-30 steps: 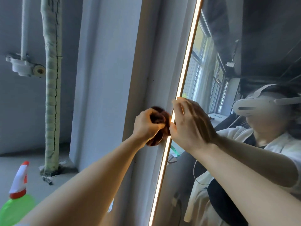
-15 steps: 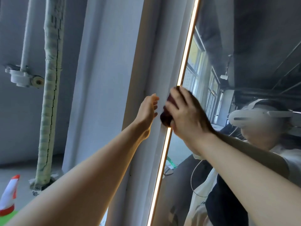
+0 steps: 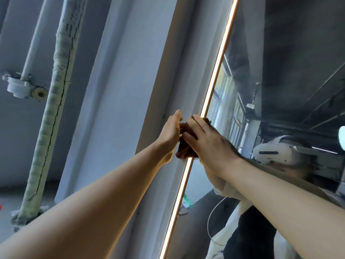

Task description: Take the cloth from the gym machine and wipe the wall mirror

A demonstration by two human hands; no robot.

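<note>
The wall mirror (image 3: 280, 53) fills the right half of the frame, and 1 glowing strip (image 3: 216, 75) runs along its left edge. The dark brown cloth (image 3: 186, 146) lies against this edge at the middle of the frame. My right hand (image 3: 209, 141) presses it there with flat fingers, and my left hand (image 3: 170, 131) touches it from the wall side. In the lower left corner is the grey floor (image 3: 11, 217), where 1 wrapped pipe (image 3: 54, 101) stands with rough debris around its foot.

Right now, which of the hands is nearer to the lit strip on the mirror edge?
Right. The right hand lies flat on the cloth over the lit strip; the left hand is beside it, on the wall side.
</note>
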